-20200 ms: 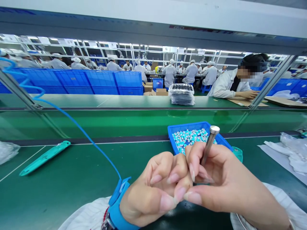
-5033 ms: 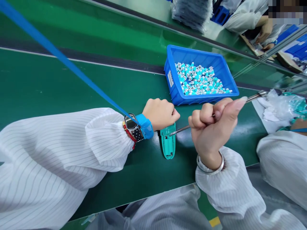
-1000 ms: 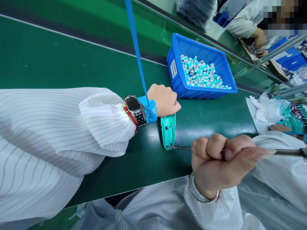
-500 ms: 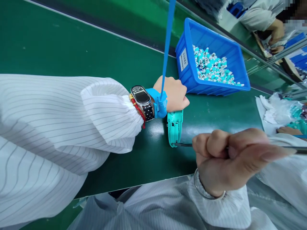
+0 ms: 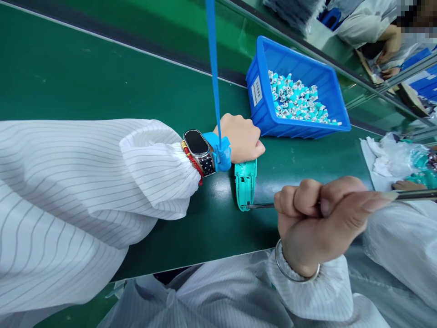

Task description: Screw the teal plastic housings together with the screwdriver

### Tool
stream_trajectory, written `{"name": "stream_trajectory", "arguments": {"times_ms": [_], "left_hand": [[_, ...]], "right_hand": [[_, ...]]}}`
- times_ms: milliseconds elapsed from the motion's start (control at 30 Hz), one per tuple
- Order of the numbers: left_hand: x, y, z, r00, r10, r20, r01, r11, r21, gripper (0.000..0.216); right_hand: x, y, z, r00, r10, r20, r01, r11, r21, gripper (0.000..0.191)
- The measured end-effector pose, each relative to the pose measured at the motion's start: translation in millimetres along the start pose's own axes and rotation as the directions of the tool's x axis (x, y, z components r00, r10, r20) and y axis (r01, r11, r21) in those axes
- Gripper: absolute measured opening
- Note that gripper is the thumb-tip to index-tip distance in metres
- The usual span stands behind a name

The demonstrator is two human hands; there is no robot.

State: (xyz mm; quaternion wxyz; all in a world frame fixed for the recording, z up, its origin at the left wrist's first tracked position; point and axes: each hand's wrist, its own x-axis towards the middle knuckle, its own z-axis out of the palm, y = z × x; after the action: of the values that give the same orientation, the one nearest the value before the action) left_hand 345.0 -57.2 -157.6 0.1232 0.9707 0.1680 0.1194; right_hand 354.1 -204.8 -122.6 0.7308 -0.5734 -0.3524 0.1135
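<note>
A teal plastic casing [image 5: 245, 184] lies on the green belt [image 5: 102, 77]. My left hand [image 5: 241, 138] is closed on its far end, pressing it down; the fingers curl out of sight. My right hand [image 5: 321, 218] is a fist round a metal screwdriver [image 5: 406, 195], whose thin tip [image 5: 259, 206] touches the casing's near end. A blue wrist strap [image 5: 218, 152] with a blue cord [image 5: 212, 64] and a watch [image 5: 198, 150] sit on my left wrist.
A blue bin [image 5: 321, 77] of several small teal-and-white parts stands just beyond the casing. White plastic bags [image 5: 392, 155] lie at the right by another person's hand [image 5: 403, 185] and white sleeve [image 5: 406, 246]. Across the line a person [image 5: 372, 27] works.
The view has shifted slightly; my left hand stays clamped on the casing and the screwdriver tip stays at its near end. My right fist has hardly moved.
</note>
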Motion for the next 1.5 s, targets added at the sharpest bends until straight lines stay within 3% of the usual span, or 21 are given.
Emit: {"name": "stream_trajectory", "arguments": {"times_ms": [300,433,533,600,667,733,800,867,933,1033,1100,1300,1400,1500], "left_hand": [[-1.2,1.4,-0.7,0.999,-0.035,0.002,0.035,0.999,-0.012,0.04],[-0.4,-1.2,-4.6,0.993,-0.114,0.025,0.116,0.991,-0.067,0.039],[-0.8,-6.1,-10.9,0.966,-0.193,0.17,0.228,0.948,-0.221,0.035],[-2.9,-10.4,-14.2,0.944,-0.159,0.29,0.272,0.873,-0.406,0.036],[-6.0,-14.6,-15.5,0.91,-0.089,0.406,0.343,0.712,-0.613,0.036],[-9.2,-17.7,-15.4,0.864,-0.046,0.502,0.446,0.534,-0.718,0.034],[-11.9,-19.4,-15.1,0.831,-0.035,0.555,0.513,0.435,-0.74,0.034],[-13.7,-20.2,-15.3,0.82,-0.033,0.572,0.537,0.389,-0.748,0.033],[-14.8,-21.1,-15.9,0.815,-0.032,0.579,0.553,0.342,-0.759,0.032],[-16.7,-23.0,-16.7,0.814,-0.046,0.579,0.567,0.277,-0.776,0.03],[-18.5,-23.8,-16.7,0.814,-0.051,0.578,0.576,0.19,-0.795,0.029],[-23.8,-22.1,-12.7,0.807,-0.045,0.588,0.565,-0.229,-0.793,0.031],[-24.9,-19.2,-12.6,0.797,-0.038,0.603,0.558,-0.338,-0.758,0.029],[-27.0,-14.5,-18.7,0.802,0.002,0.597,0.56,-0.346,-0.752,0.025]], "right_hand": [[-1.8,0.8,8.6,0.999,0.025,0.027,-0.022,0.995,-0.094,0.035],[4.0,7.5,10.9,0.999,0.044,0.018,-0.044,0.999,0.006,0.037],[7.5,13.3,6.5,0.992,0.104,0.074,-0.115,0.98,0.161,0.035],[11.8,16.6,-1.2,0.976,0.168,0.141,-0.197,0.954,0.228,0.035],[22.3,18.8,-13.6,0.957,0.204,0.205,-0.246,0.947,0.206,0.036],[41.7,18.8,-30.0,0.954,0.168,0.25,-0.187,0.981,0.052,0.037],[70.2,17.6,-47.0,0.955,0.094,0.282,-0.026,0.972,-0.234,0.034],[104.4,17.7,-59.4,0.939,0.047,0.341,0.156,0.825,-0.544,0.026],[138.5,21.7,-63.4,0.91,0.062,0.409,0.295,0.597,-0.746,0.017],[177.5,36.4,-53.7,0.862,0.216,0.458,0.383,0.314,-0.869,0.018],[191.4,50.1,-41.5,0.838,0.306,0.452,0.391,0.241,-0.888,0.017],[196.2,87.7,-13.7,0.816,0.416,0.401,0.339,0.218,-0.915,0.026],[196.1,91.8,-12.2,0.834,0.413,0.366,0.296,0.224,-0.928,0.024],[194.1,77.6,-19.3,0.867,0.351,0.353,0.265,0.274,-0.924,0.019]]}}
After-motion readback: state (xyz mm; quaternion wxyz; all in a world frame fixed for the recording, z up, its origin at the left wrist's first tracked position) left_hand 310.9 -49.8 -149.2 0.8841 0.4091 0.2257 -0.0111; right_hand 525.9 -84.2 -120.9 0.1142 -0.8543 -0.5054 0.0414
